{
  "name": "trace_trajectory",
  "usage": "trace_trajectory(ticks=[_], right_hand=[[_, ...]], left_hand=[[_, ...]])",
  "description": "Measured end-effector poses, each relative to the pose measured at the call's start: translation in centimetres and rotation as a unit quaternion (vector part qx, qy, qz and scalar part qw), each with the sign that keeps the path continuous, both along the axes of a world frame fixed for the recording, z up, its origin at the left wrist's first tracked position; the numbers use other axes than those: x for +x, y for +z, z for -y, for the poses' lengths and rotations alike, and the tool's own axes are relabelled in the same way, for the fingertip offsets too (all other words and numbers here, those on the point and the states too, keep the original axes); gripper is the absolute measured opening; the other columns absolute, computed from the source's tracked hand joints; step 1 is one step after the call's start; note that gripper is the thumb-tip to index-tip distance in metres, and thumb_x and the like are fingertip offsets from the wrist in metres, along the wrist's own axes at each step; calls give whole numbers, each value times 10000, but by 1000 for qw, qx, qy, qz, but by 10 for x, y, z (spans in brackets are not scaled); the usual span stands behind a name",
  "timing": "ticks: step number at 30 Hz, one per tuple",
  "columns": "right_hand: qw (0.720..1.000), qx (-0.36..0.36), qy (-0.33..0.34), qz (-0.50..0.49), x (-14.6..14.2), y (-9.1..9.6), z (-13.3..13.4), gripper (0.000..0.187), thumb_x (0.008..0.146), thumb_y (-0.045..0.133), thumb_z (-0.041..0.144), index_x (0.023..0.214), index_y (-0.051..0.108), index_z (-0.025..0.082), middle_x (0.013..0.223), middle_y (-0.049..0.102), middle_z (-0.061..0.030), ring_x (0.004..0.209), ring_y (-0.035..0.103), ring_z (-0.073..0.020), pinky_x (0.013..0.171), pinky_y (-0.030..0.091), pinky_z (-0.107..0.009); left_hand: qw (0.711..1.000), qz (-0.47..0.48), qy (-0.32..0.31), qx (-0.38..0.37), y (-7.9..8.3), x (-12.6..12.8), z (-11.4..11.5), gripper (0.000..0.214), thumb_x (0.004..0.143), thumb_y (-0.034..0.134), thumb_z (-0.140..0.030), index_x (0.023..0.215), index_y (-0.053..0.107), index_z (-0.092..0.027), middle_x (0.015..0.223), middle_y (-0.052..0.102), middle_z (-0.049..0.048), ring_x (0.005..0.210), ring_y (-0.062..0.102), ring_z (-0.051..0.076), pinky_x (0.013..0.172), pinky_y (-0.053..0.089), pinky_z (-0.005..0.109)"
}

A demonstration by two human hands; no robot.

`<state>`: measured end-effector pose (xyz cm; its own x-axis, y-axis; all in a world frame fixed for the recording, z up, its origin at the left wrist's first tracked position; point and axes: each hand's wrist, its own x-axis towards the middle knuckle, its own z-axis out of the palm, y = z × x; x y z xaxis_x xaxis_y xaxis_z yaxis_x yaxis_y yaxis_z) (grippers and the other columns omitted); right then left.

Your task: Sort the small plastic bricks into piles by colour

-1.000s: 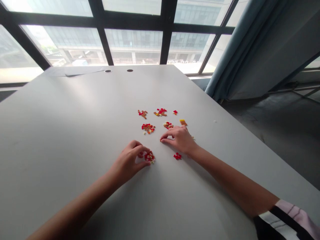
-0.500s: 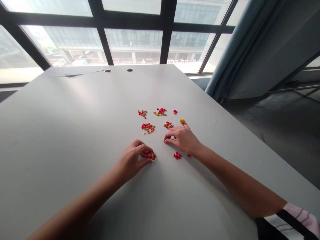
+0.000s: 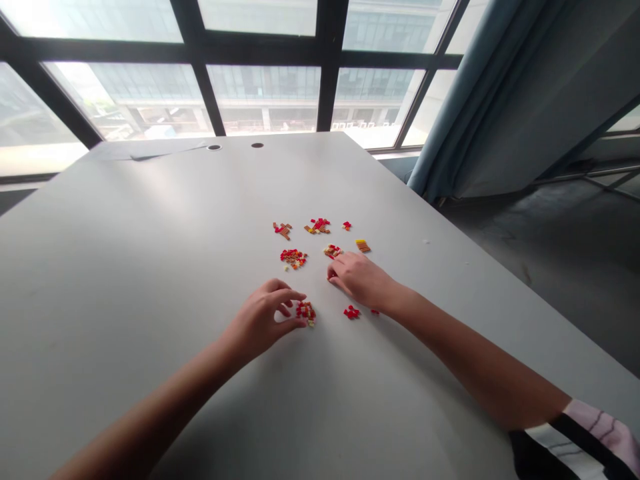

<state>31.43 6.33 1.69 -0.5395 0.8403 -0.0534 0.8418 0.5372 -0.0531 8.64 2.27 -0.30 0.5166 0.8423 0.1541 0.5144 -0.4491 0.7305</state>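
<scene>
My left hand [image 3: 273, 312] curves beside a cluster of small red and cream building bricks [image 3: 306, 312], its thumb and fingers apart around the near side. My right hand [image 3: 357, 277] is closed in a pinch low over the table, with a tiny brownish brick [image 3: 329, 279] just showing at the fingertips. Just beyond those fingers lies a mixed group of cream, red and brown bricks [image 3: 332, 251]. Several red bricks [image 3: 352, 312] sit nearer me, below the right wrist, and another red piece [image 3: 375, 312] is by the forearm.
Farther off on the white table [image 3: 150, 267] are a loose mixed pile [image 3: 293, 258], two flat red-brown groups [image 3: 283, 230] [image 3: 319, 226], a small red group [image 3: 347, 226] and a brown-yellow stack [image 3: 363, 246]. Windows stand behind; a blue curtain [image 3: 460, 100] hangs at the right.
My left fingers have spread apart, leaving the red and cream cluster more exposed. My right hand has curled in slightly, still pinched low at the table. The view has shifted a little.
</scene>
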Motion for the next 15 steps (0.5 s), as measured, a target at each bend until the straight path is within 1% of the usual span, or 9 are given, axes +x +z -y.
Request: trace_trajectory(ticks=[4,8,12,15], right_hand=[[1000,-10,-6,13,-3,2,3,132,901,513,177,920,629,116,981,655,-134,953,578,-243,833,404,-342],[999,-43,-13,-7,-7,7,9,109,889,525,156,926,617,112,992,656,-134,950,581,-231,836,404,-326],[995,-71,-18,-62,-5,9,11,85,875,538,144,902,617,127,948,665,-112,887,595,-198,794,422,-289],[988,-85,-31,-127,5,15,6,91,865,536,147,895,620,136,911,669,-90,820,607,-168,742,445,-267]], left_hand=[[1000,-6,14,16,6,-9,3,262,761,689,-312,994,681,-192,982,596,60,683,653,127,676,569,284],[998,-13,41,40,7,-9,1,214,788,651,-335,935,682,-182,959,606,58,654,660,128,661,563,287],[997,-14,47,65,10,-3,-3,174,804,632,-300,911,679,-171,936,613,58,647,656,122,655,558,278],[993,-31,56,96,15,6,-6,113,804,635,-243,874,679,-167,919,620,56,639,638,117,648,547,277]])
